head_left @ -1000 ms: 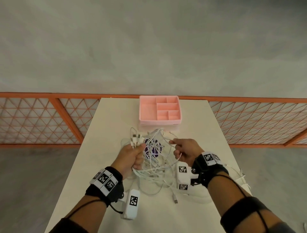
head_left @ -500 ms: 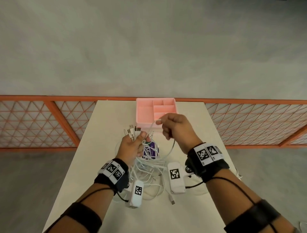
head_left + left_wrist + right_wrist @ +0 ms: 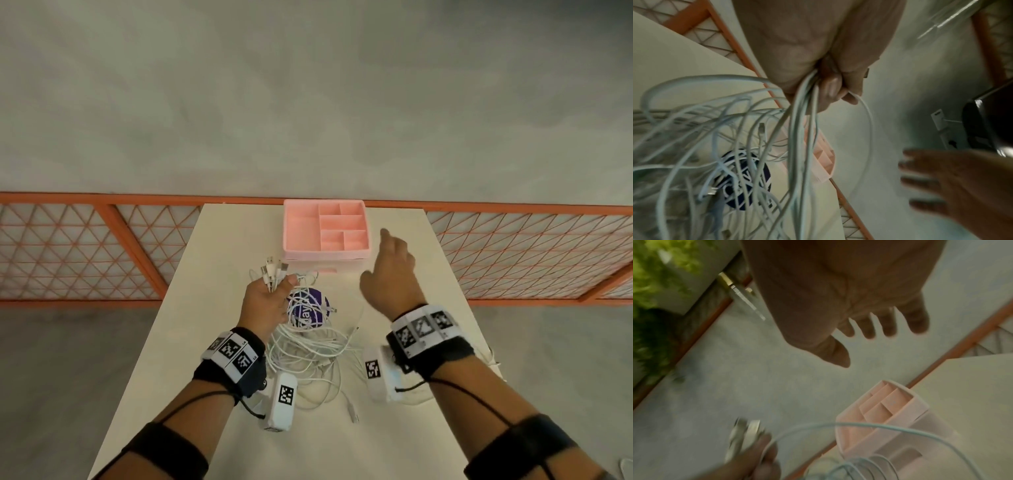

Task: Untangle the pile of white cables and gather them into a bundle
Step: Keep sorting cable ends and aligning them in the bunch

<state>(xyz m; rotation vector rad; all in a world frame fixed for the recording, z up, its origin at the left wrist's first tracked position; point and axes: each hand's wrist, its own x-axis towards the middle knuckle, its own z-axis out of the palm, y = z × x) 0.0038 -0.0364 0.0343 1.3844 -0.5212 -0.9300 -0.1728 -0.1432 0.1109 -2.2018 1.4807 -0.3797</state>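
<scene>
Several white cables [image 3: 308,349] lie tangled on the white table [image 3: 212,260], draped over a purple round disc [image 3: 310,306]. My left hand [image 3: 265,301] grips a bunch of cable ends, whose plugs [image 3: 272,269] stick up above its fingers; in the left wrist view the strands [image 3: 803,113] run down out of the curled fingers [image 3: 830,87]. My right hand [image 3: 390,270] hovers empty to the right of the pile, beside the pink tray, with its fingers [image 3: 888,326] spread straight. A loose plug [image 3: 352,413] lies near the front of the pile.
A pink tray [image 3: 291,240] with several compartments stands at the table's far edge, just behind the cables. An orange lattice railing [image 3: 102,246] runs behind the table over a grey floor. Bare tabletop lies left of the pile and toward me.
My right hand has let go of the strand it was lifting over the tray and swung out to the right, fingers spread. The left hand has kept its grip on the cable ends.
</scene>
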